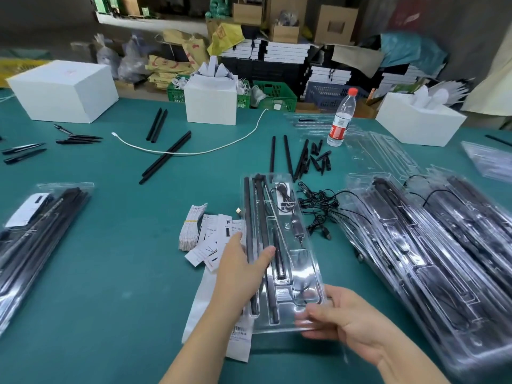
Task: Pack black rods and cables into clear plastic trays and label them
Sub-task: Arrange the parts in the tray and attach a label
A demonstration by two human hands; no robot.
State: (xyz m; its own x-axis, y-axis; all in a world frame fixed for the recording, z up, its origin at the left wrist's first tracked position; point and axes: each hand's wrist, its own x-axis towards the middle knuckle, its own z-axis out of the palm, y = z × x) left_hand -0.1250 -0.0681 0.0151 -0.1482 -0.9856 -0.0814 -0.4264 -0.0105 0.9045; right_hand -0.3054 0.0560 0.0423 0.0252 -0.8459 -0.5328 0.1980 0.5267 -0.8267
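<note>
Our green table (pixel 110 273) in a cluttered storeroom, clear tray (pixel 282 245) of black rods (pixel 250 217) at its near middle, our left hand (pixel 238 275) gripping its left edge, our right hand (pixel 343 320) pinching its near corner, labels (pixel 199 231) left of tray, loose cables (pixel 321 206) and packed trays (pixel 432 245) right, bare table near-left.

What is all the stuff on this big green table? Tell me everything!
tray: one, clear, centre, holding rods and a cable
filled trays: a pile, clear, right
bagged trays: a pile, left
labels: a heap, white, left of the tray
loose rods: several, black, mid table
cables: a tangle, black, right of the tray
white cable: one, mid table
bottle: one, clear, red cap, far right
boxes: three, white, far edge
left hand: grips the tray's left side
right hand: pinches the tray's near end
</note>
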